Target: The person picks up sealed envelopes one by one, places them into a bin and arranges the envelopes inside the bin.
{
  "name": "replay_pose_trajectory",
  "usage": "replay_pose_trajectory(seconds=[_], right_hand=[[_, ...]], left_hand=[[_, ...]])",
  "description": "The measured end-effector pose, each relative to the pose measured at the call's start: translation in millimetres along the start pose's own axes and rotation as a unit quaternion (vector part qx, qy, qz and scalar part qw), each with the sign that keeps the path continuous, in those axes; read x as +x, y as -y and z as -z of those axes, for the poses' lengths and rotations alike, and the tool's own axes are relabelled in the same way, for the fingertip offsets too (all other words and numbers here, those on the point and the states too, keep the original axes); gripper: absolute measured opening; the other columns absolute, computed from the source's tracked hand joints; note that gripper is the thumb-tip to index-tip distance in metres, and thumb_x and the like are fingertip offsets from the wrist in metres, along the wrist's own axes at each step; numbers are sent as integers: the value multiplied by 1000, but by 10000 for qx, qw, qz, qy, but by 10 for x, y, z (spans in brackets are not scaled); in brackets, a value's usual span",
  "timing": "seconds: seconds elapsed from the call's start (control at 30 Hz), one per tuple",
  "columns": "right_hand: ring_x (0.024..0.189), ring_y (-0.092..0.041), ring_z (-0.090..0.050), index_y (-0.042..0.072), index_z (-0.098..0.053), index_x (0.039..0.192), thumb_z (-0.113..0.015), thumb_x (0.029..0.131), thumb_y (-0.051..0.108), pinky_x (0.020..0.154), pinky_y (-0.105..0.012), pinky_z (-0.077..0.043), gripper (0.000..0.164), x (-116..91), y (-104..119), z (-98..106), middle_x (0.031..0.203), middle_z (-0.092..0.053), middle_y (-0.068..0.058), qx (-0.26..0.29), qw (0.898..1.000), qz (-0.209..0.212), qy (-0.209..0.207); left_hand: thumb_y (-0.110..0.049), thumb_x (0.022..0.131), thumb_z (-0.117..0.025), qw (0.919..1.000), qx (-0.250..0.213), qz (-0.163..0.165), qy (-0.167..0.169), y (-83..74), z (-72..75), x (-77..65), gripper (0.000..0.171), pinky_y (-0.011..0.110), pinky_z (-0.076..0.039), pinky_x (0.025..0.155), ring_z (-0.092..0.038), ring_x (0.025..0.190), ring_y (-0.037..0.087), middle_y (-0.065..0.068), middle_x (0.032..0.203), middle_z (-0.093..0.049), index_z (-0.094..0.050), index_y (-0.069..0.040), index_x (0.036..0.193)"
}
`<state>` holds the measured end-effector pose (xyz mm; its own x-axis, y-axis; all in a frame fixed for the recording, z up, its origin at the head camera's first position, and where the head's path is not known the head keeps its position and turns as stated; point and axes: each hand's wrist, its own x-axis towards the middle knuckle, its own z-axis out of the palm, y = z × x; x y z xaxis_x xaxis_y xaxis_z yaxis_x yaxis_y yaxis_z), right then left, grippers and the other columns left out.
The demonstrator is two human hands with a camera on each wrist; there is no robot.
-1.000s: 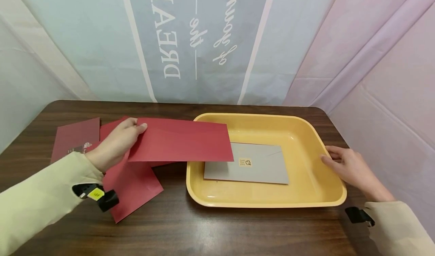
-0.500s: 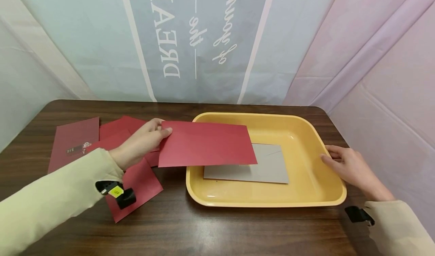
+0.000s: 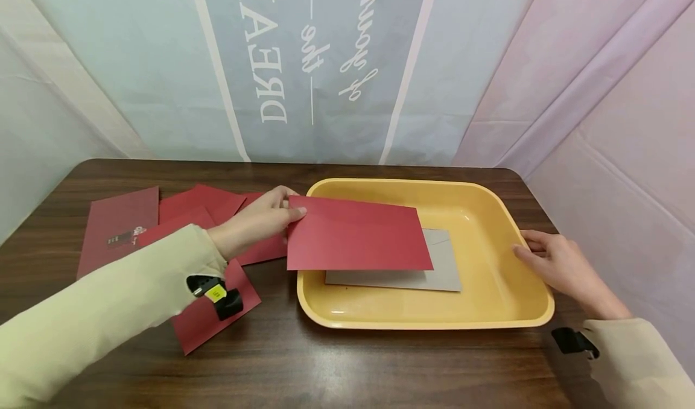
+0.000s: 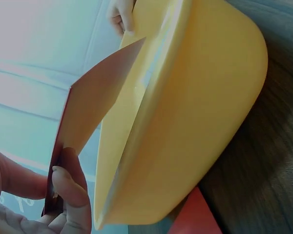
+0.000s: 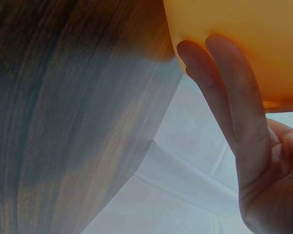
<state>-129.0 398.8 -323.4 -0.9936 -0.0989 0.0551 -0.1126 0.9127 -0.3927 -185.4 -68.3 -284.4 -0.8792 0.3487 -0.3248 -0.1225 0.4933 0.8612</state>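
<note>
My left hand (image 3: 259, 221) pinches a plain red envelope (image 3: 358, 234) by its left end, thumb on top. The envelope hangs over the left part of a yellow plastic tray (image 3: 434, 324), its left end reaching past the rim. In the left wrist view the envelope (image 4: 95, 100) tilts above the tray's wall. Below it, a grey envelope (image 3: 444, 261) lies flat on the tray bottom, partly covered in the head view. My right hand (image 3: 561, 270) grips the tray's right rim, thumb inside. In the right wrist view two fingers (image 5: 239, 87) press the outer wall.
Several red envelopes (image 3: 217, 201) overlap on the dark wooden table (image 3: 326, 367) left of the tray. A darker red envelope (image 3: 116, 222) with a printed emblem lies at the far left. A fabric backdrop (image 3: 347, 137) with lettering hangs behind the table.
My left hand has carried the red envelope rightward, from over the loose envelopes to over the tray, covering more of the grey one. The right hand and tray have stayed put.
</note>
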Motion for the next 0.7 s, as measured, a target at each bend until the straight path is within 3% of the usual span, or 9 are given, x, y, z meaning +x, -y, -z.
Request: replay_pose_trajectory(seconds=[0.3, 0.5, 0.7], right_hand=[[68, -4, -67, -14, -56, 122, -62, 92, 19, 58, -14, -46, 45, 5, 10, 0, 99, -68, -30, -108, 9999, 31, 2], [69, -5, -68, -15, -56, 122, -61, 92, 19, 59, -13, -46, 45, 4, -5, -3, 100, -67, -31, -82, 10000, 7, 33], [68, -1, -67, -16, -55, 122, -62, 92, 18, 58, -11, -45, 46, 3, -6, -3, 99, -67, -31, -104, 9999, 23, -8]], left_hand=[[-15, 100, -47, 9998, 11, -38, 182, -104, -153, 149, 34, 30, -50, 70, -57, 70, 15, 12, 97, -60, -35, 2, 127], [-16, 99, -49, 9996, 217, -129, 151, -153, -256, 240, 35, 27, -49, 68, -56, 68, 16, 8, 83, -55, -39, 0, 127], [-13, 99, -48, 9990, 174, -241, 336, -174, -353, 337, 33, 33, -53, 69, -55, 60, 14, 6, 74, -58, -39, 3, 127]])
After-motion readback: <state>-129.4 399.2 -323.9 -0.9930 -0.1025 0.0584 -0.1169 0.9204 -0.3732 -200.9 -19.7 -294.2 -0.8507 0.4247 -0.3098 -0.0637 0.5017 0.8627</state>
